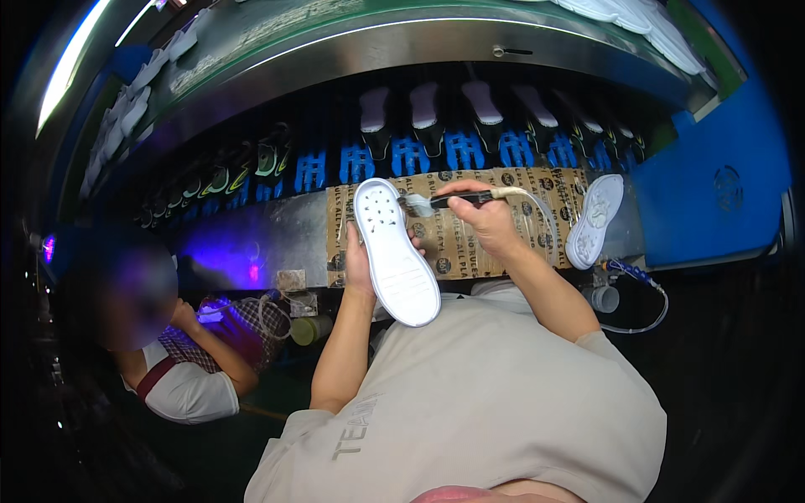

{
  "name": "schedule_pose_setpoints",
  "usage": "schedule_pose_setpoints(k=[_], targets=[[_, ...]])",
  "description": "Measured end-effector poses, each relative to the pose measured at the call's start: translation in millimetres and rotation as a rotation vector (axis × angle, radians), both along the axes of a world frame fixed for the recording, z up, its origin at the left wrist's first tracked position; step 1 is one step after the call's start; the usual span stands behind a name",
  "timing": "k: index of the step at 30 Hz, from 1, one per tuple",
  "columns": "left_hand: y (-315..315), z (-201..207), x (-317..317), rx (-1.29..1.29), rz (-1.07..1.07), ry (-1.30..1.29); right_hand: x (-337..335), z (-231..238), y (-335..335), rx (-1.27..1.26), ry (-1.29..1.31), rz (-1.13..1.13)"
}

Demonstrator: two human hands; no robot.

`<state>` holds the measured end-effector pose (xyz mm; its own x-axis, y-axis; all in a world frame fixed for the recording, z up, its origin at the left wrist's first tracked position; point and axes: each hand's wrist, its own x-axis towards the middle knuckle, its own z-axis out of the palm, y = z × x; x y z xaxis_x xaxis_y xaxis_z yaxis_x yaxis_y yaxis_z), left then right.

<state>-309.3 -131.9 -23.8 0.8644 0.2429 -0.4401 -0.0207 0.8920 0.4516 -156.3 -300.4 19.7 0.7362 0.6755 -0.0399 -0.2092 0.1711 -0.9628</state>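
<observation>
My left hand [359, 261] grips a white shoe sole [398, 264] from below and along its sides, tilted upright in front of my chest. Its hollow inner face is toward me, with several small dark marks or holes near the far end. Between the fingers of my right hand [486, 220] is a black-handled brush [463, 199], fed by a pale hose [527, 196] at its rear. The whitish, wet-looking bristles lie close to the sole's right edge; whether they touch it I cannot tell. A second white sole [596, 220] lies to the right.
Printed brown cardboard [478, 261] covers the bench. Behind it, shoe uppers [423, 109] stand by blue holders [409, 155] under a metal-edged shelf [470, 32]. A blue machine housing [713, 184] bounds the right. Another person [189, 394] sits at left near purple light.
</observation>
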Motion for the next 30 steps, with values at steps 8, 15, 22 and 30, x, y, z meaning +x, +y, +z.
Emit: schedule_pose_setpoints(k=[8, 15, 22, 30], targets=[[0, 8, 24, 0.127, 0.042, -0.116, -3, 26, 66, -0.085, -1.087, -0.067], [9, 22, 31, 0.064, 0.046, -0.342, 0, 42, 49, -0.111, -0.821, 0.183], [32, 20, 45, -0.006, 0.147, -0.389, -8, 58, 43, -0.049, -0.884, 0.343], [38, 43, 50, -0.089, 0.046, -0.493, -17, 79, 26, 0.052, -0.881, 0.493]])
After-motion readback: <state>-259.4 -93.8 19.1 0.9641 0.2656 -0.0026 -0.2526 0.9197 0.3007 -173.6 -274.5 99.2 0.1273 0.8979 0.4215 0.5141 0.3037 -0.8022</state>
